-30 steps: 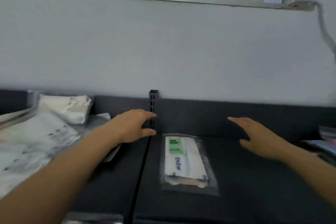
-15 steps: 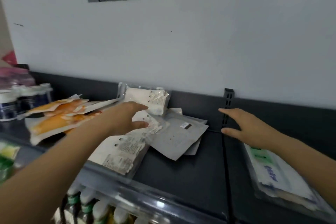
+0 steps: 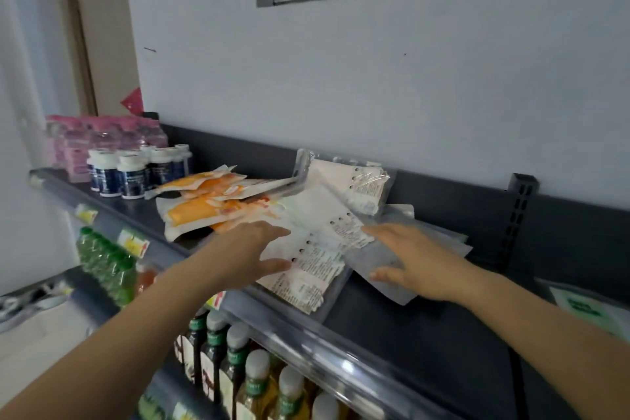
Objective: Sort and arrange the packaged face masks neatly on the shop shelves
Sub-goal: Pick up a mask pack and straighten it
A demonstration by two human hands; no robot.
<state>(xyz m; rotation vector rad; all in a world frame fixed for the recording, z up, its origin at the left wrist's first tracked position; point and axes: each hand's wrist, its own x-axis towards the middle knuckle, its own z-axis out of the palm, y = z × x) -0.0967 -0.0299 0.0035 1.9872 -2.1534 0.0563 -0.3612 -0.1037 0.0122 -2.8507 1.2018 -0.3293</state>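
A loose pile of mask packets (image 3: 327, 242) sprawls askew at the front edge of the shelf (image 3: 426, 344), just beside the orange packets (image 3: 201, 211). The left grip (image 3: 252, 256) and right grip (image 3: 419, 266) flank the pile with fingers spread flat, pinching nothing, probably to gather and square it.

- Dark shelf (image 3: 392, 327), with a slotted upright (image 3: 520, 208) at its back.
- Left of the upright: a loose heap of white mask packets (image 3: 317, 249) lying over grey pouches (image 3: 399, 215).
- Farther left of the upright: orange packets (image 3: 201, 211), then white-capped jars (image 3: 131, 174) and pink-wrapped bottles (image 3: 88, 140).
- Right of the upright: a green-labelled packet (image 3: 586, 309).
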